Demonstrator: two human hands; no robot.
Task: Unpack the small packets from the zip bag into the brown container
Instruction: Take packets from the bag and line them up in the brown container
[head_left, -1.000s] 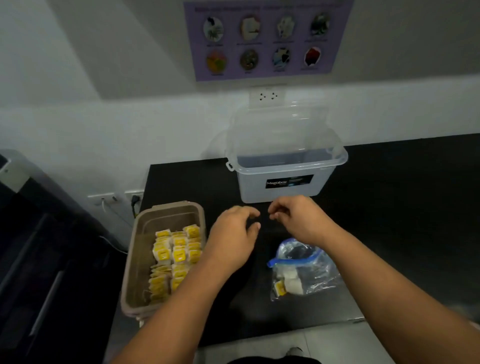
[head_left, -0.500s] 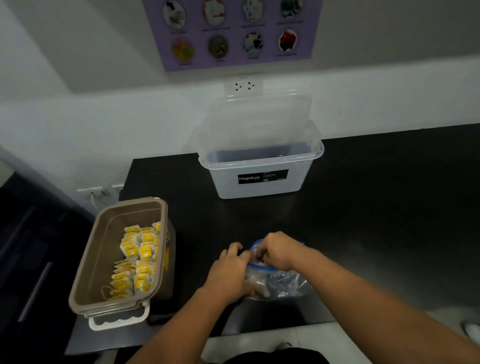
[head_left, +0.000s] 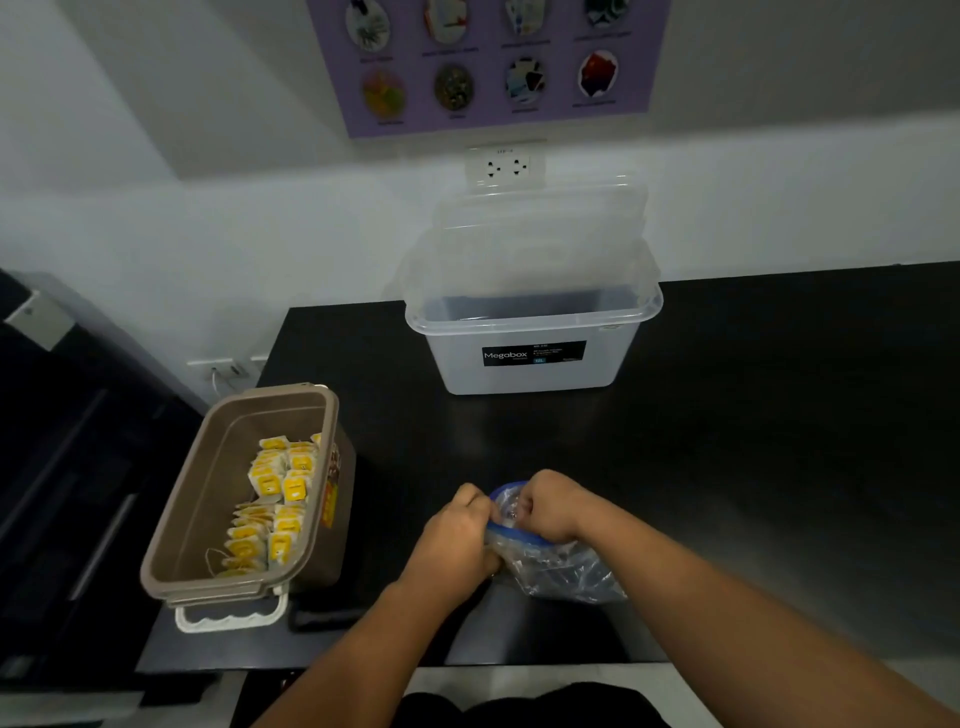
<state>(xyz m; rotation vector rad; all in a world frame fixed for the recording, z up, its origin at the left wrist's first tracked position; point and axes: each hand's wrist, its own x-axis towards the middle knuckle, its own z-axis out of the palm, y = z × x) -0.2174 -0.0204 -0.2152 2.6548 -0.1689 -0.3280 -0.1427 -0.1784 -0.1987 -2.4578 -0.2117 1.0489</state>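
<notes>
A clear zip bag (head_left: 558, 571) with a blue seal lies on the black counter near its front edge. My left hand (head_left: 452, 535) grips the left side of the bag's mouth, and my right hand (head_left: 548, 504) grips the right side, fingers curled over the blue rim. What is inside the bag is hard to make out through the crumpled plastic. The brown container (head_left: 202, 499) stands open at the counter's left end, with several small yellow packets (head_left: 275, 499) stacked along its right side.
A clear Megabox tub (head_left: 530, 338) stands at the back by the wall, its lid leaning upright behind it. The black counter (head_left: 753, 441) stretches to the right. A dark cabinet is off the counter's left edge. A white latch hangs on the brown container's near end.
Both hands came down from above the counter onto the zip bag and now grip its mouth. The view has shifted, so the brown container sits further left.
</notes>
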